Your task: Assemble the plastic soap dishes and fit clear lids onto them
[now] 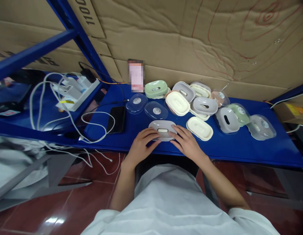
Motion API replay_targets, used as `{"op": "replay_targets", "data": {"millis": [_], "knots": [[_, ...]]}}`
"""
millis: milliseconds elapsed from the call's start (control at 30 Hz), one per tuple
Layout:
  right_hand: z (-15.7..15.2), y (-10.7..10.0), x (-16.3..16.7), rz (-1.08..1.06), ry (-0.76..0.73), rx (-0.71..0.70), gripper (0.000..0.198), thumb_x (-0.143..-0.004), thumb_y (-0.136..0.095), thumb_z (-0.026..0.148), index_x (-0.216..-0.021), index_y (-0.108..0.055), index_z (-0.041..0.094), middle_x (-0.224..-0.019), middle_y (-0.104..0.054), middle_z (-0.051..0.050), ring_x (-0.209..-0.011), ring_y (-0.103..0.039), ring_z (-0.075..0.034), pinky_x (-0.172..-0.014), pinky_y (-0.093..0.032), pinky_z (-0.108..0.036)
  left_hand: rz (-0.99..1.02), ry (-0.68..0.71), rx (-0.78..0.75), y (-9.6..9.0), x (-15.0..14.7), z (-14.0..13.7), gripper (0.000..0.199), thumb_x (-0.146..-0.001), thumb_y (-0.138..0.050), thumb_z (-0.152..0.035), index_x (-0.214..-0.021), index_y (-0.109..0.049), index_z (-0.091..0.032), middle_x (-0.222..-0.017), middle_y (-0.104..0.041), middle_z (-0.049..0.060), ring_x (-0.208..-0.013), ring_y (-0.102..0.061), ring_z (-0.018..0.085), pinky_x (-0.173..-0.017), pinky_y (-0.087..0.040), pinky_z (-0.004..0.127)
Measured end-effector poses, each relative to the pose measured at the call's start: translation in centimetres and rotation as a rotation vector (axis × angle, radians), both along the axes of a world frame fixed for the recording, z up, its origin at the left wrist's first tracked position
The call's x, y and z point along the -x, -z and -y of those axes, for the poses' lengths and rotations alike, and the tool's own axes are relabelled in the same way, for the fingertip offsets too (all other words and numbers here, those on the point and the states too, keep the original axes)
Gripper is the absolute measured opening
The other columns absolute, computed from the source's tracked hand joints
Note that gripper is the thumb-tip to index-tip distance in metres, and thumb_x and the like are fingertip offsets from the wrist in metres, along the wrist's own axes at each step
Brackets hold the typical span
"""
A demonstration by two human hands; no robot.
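Note:
A grey oval soap dish [162,125] with a slot in its middle lies at the front of the blue table. My left hand [147,141] grips its left end, and my right hand [183,137] grips its right end; the fingers of both bend over the rim. A cream soap dish tray [199,128] lies just right of my right hand. Behind the held dish are two clear lids [156,110] with round stickers. Farther back stand a green soap dish [156,88], a cream tray [178,102] and a grey dish [204,106], some piled together.
Lidded dishes [261,126] stand at the right. On the left are a black phone [116,119], looping white cables [97,114] and a power strip [80,96]. Another phone [136,75] leans against the cardboard [161,42] at the back. A blue frame post [85,42] rises at left.

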State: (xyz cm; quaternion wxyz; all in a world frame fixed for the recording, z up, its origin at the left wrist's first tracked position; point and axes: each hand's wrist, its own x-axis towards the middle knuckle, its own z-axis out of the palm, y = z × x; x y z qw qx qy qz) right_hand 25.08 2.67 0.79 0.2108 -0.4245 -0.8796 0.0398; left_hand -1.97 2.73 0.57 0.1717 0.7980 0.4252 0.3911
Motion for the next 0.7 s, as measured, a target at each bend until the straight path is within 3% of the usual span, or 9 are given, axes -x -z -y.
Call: {"op": "replay_targets", "data": {"millis": [133, 233, 333, 433, 533, 600, 700], "knots": [[1.8, 0.1, -1.1, -0.034, 0.042, 0.003, 0.040, -0.106, -0.062, 0.038, -0.145, -0.063, 0.025, -0.161, -0.055, -0.013, -0.149, -0.052, -0.034, -0.119, -0.050, -0.057, -0.038, -0.126, -0.064, -1.5, 1.0, -4.1, 0.042, -0.105, -0.043, -0.013, -0.134, -0.069, -0.027, -0.140, -0.070, 0.008, -0.135, -0.063, 0.023, -0.118, -0.050, 0.046], [2.9, 0.3, -2.2, -0.097, 0.100, -0.004, 0.039, -0.106, -0.063, 0.039, -0.142, -0.063, 0.026, -0.158, -0.056, -0.014, -0.146, -0.054, -0.035, -0.117, -0.051, -0.058, -0.303, -0.121, -0.002, -2.1, 1.4, -8.4, 0.060, -0.096, -0.054, -0.013, -0.155, -0.055, -0.026, -0.167, -0.048, 0.010, -0.156, -0.042, 0.033, -0.124, -0.039, 0.059], [3.5, 0.6, -2.9, -0.173, 0.140, -0.002, 0.038, -0.106, -0.063, 0.039, -0.142, -0.061, 0.028, -0.156, -0.057, -0.014, -0.145, -0.056, -0.034, -0.117, -0.051, -0.058, -0.445, -0.106, 0.037, -2.0, 1.3, -10.1, 0.058, -0.095, -0.065, -0.022, -0.152, -0.058, -0.025, -0.155, -0.058, 0.013, -0.146, -0.052, 0.037, -0.122, -0.038, 0.060], [3.7, 0.8, -2.9, -0.194, 0.160, 0.015, 0.041, -0.105, -0.063, 0.041, -0.145, -0.059, 0.030, -0.153, -0.058, -0.015, -0.143, -0.056, -0.035, -0.117, -0.051, -0.059, -0.465, -0.175, -0.013, -1.4, 0.7, -8.6, 0.041, -0.097, -0.071, -0.036, -0.136, -0.070, -0.025, -0.130, -0.068, 0.013, -0.126, -0.061, 0.036, -0.116, -0.042, 0.059], [3.7, 0.7, -2.7, -0.194, 0.176, 0.041, 0.054, -0.104, -0.064, 0.047, -0.153, -0.050, 0.029, -0.149, -0.057, -0.017, -0.141, -0.058, -0.036, -0.116, -0.052, -0.059, -0.334, -0.228, -0.054, -0.5, 0.3, -5.9, 0.031, -0.103, -0.063, -0.041, -0.127, -0.074, -0.024, -0.123, -0.065, 0.013, -0.121, -0.063, 0.032, -0.110, -0.049, 0.052], [3.6, 0.6, -2.6, -0.198, 0.164, 0.065, 0.065, -0.103, -0.065, 0.050, -0.159, -0.042, 0.027, -0.149, -0.056, -0.019, -0.141, -0.057, -0.036, -0.116, -0.051, -0.059, -0.242, -0.233, -0.061, 0.1, 0.2, -4.5, 0.031, -0.105, -0.060, -0.039, -0.129, -0.072, -0.023, -0.133, -0.062, 0.015, -0.128, -0.060, 0.031, -0.111, -0.051, 0.050], [3.4, 0.3, -2.7, -0.179, 0.136, 0.098, 0.069, -0.103, -0.064, 0.051, -0.161, -0.037, 0.027, -0.151, -0.055, -0.019, -0.142, -0.056, -0.037, -0.117, -0.049, -0.059, -0.240, -0.174, -0.023, 0.6, 0.9, -3.4, 0.042, -0.103, -0.063, -0.034, -0.143, -0.064, -0.022, -0.158, -0.050, 0.017, -0.147, -0.050, 0.035, -0.120, -0.045, 0.057]]}}
